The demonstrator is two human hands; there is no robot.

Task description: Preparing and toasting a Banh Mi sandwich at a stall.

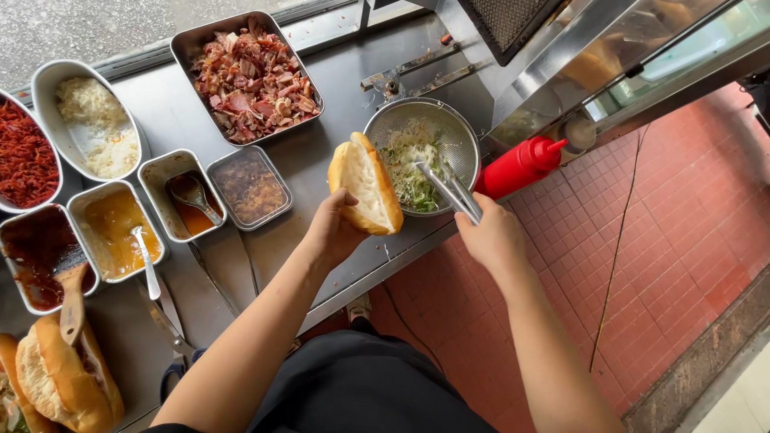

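My left hand (335,228) holds a split-open bread roll (366,184) above the steel counter, its cut side facing right. My right hand (491,237) grips metal tongs (446,189) whose tips reach into a metal strainer bowl (459,132) of shredded pale and green vegetables (409,160). The roll sits just left of the strainer. A steel tray of chopped reddish meat (253,76) lies farther back on the counter.
A red squeeze bottle (520,166) lies right of the strainer. Small steel tubs of sauces (116,232) with spoons, a bowl of white shreds (92,120) and one of red shreds (24,156) line the left. More rolls (64,381) lie at lower left. Red tiled floor (682,224) is at right.
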